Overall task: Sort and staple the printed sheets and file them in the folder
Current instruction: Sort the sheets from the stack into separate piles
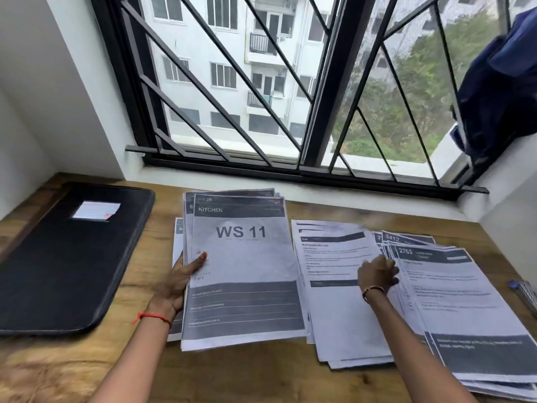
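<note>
Gripping the left edge of a stack of printed sheets (247,257), the left hand (181,279) has its thumb (200,258) lying flat on the top page, which reads "KITCHEN" and "WS 11", while the other fingers are hidden beneath the paper. This stack sits near the middle of the tabletop (145,359), over a few more sheets (177,228) that peek out at its left side. The right hand (377,276) hovers over the seam between a middle pile (334,257) and a fanned pile (465,301) towards the right edge. Its fingers are bent and reach the fanned pile's left margin, but motion blur makes it impossible to tell whether they pinch a sheet or only touch it. A black zip folder (64,257) lies closed along the left edge of the tabletop, a white label (97,210) on its cover and its contents out of sight. A small blue object (523,289) lies at the right edge, too blurred to identify.
</note>
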`<state>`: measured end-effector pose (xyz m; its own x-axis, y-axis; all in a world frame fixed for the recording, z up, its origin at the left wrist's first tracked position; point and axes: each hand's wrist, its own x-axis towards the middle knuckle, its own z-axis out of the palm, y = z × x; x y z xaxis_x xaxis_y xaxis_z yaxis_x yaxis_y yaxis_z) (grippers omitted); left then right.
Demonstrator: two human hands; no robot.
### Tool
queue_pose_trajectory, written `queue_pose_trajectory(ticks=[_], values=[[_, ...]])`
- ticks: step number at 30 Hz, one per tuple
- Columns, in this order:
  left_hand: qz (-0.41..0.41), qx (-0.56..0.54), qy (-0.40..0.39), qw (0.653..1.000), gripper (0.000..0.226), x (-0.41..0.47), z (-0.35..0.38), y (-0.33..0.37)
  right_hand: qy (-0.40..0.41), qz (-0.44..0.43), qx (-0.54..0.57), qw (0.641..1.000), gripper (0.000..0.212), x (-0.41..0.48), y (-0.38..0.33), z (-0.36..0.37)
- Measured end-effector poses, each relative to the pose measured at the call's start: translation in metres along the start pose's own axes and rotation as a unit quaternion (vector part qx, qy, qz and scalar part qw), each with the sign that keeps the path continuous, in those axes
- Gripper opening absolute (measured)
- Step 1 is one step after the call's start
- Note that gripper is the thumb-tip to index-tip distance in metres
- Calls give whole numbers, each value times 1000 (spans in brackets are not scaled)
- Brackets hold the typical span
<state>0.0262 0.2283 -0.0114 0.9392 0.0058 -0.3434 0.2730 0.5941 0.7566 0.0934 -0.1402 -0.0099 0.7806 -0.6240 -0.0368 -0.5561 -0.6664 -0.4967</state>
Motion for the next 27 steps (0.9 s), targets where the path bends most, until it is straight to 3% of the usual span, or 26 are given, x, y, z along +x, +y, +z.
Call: queue_pose_trajectory(ticks=[3,5,7,9,14,21,22,25,27], values=[[-5,-1,-12,1000,30,4,-2,1,-85,-138,166,973,26,-26,-41,3],[-8,0,-17,1000,37,6,-4,0,-179,-172,235,940,27,-51,-72,5],[-16,1,-21,1000,59,6,-5,0,-240,-171,259,920,39,-69,-94,12],[-29,-3,-18,999,87,5,-8,1,-236,-169,257,922,45,-78,-107,19],[-42,-18,-21,999,108,2,-22,3,-204,-149,286,925,33,-81,-114,29],[-53,-14,-5,998,99,-3,-28,-5,-201,-176,258,928,16,-81,-109,33],[-49,-16,-6,999,90,-4,-27,-5,-201,-184,250,929,14,-79,-107,33],[-47,-25,-10,999,22,-8,-22,-5,-200,-174,250,931,10,-72,-101,36],[-52,-22,-4,998,41,-10,-21,-5,-200,-150,257,933,10,-66,-98,40]])
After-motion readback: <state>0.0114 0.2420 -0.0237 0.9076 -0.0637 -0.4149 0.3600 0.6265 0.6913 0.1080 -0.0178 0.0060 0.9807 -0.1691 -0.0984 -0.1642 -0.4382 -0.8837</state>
